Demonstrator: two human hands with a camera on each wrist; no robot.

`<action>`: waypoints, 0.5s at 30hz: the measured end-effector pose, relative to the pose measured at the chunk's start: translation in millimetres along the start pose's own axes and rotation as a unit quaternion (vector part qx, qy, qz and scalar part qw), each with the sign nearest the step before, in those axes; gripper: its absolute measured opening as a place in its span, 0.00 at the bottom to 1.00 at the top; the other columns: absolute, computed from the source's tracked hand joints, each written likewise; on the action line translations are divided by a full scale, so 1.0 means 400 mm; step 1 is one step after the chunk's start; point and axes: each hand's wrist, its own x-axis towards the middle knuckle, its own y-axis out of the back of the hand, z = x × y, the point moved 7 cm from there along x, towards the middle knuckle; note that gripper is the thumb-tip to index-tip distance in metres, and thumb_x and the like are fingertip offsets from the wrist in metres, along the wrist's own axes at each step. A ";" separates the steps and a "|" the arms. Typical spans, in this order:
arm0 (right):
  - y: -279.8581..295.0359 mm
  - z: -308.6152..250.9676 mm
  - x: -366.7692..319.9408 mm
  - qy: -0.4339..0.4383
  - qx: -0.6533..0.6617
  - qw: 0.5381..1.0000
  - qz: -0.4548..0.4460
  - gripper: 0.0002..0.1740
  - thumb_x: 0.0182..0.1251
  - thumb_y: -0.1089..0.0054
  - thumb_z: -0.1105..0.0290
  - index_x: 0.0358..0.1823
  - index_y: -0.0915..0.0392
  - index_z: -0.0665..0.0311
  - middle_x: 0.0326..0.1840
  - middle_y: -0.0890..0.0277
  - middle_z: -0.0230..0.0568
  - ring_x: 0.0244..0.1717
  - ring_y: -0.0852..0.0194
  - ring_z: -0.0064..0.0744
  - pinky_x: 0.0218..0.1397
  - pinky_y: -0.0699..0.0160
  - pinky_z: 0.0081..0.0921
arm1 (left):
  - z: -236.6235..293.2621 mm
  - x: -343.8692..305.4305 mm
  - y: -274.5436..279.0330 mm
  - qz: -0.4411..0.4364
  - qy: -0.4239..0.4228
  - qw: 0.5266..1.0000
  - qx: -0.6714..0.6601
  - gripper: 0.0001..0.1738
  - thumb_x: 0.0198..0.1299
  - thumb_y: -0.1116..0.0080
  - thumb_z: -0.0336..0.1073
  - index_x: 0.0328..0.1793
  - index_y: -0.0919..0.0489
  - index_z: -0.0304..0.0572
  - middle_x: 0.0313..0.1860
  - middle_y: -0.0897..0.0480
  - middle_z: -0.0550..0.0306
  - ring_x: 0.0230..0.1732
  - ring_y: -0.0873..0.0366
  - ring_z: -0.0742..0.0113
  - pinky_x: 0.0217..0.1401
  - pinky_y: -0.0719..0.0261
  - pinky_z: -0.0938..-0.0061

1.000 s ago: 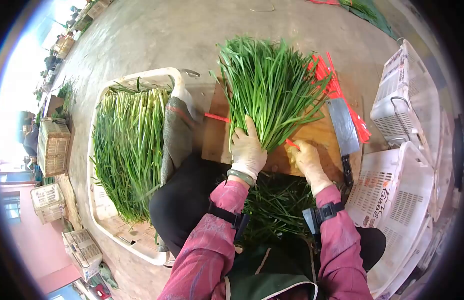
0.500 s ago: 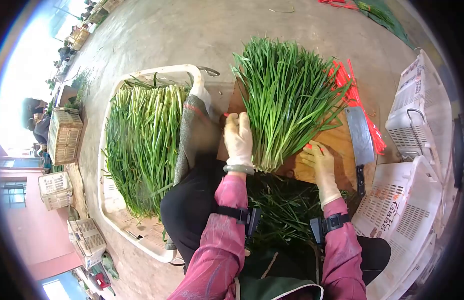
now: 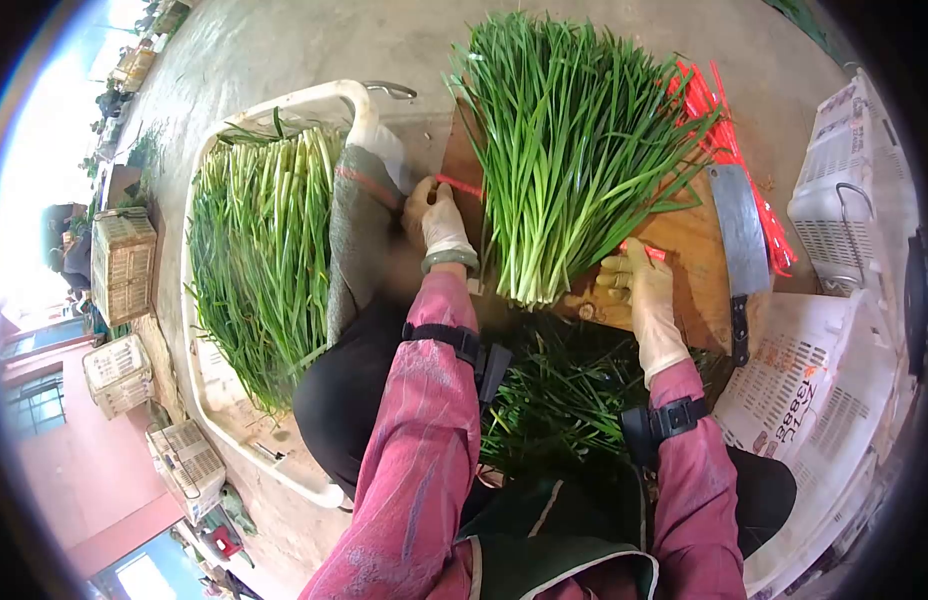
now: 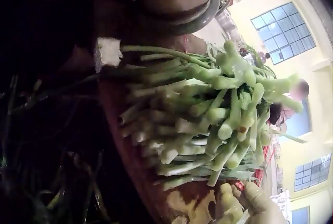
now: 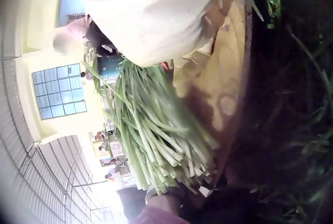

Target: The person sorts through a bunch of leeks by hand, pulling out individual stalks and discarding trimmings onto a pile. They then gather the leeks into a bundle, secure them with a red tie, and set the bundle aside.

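Head view: a chive bundle (image 3: 574, 150) lies on the wooden cutting board (image 3: 699, 250), cut ends toward you and leaf tips fanning away. Your gloved left hand (image 3: 439, 222) sits just beside the bundle's left flank, fingers curled on one end of a red tie (image 3: 459, 186). Your gloved right hand (image 3: 639, 290) rests on the board at the bundle's right flank and pinches the tie's other end between thumb and fingertips. The stalks hide the middle of the tie, so you cannot tell whether it runs under or round them. A cleaver (image 3: 741, 235) lies flat near the board's right edge, handle toward you, apart from both hands, with a heap of spare red ties (image 3: 729, 110) beyond it. Left of the board, a white crate (image 3: 314, 95) holds more chives laid lengthwise, and a grey cloth (image 3: 359, 240) hangs over its right rim. White baskets (image 3: 844, 190) stand at the right. Green trimmings (image 3: 564, 390) lie between the board and your knees. Left wrist view: the bundle's pale cut ends (image 4: 208, 125) rest unevenly on the board, below a bangle (image 4: 195, 15) on your wrist. Right wrist view: the glove fills the top of the frame, with the stalks stretching along the board beside it.
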 end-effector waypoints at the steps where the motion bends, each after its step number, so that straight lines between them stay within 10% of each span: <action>1: 0.002 0.002 0.001 0.012 0.001 1.000 0.003 0.21 0.72 0.48 0.54 0.52 0.26 0.65 0.36 0.18 0.45 0.25 0.18 0.32 0.22 0.25 0.23 | 0.022 -0.008 0.013 0.015 -0.017 1.000 -0.018 0.16 0.57 0.40 0.46 0.43 0.15 0.44 0.41 0.16 0.41 0.43 0.19 0.47 0.50 0.24 0.63; 9: -0.010 0.019 -0.007 0.118 0.042 0.992 -0.005 0.25 0.71 0.47 0.52 0.56 0.25 0.67 0.45 0.20 0.44 0.38 0.17 0.33 0.37 0.19 0.25 | 0.153 -0.056 0.012 -0.019 -0.141 0.988 -0.051 0.12 0.59 0.42 0.33 0.47 0.16 0.38 0.40 0.15 0.48 0.40 0.20 0.61 0.48 0.24 0.71; 15: -0.050 0.027 -0.006 0.085 0.115 0.990 -0.002 0.24 0.71 0.44 0.56 0.59 0.29 0.67 0.54 0.27 0.41 0.48 0.24 0.33 0.46 0.18 0.29 | 0.171 -0.101 -0.014 -0.049 -0.193 0.975 -0.096 0.13 0.61 0.45 0.34 0.49 0.18 0.37 0.38 0.16 0.44 0.39 0.19 0.50 0.47 0.24 0.65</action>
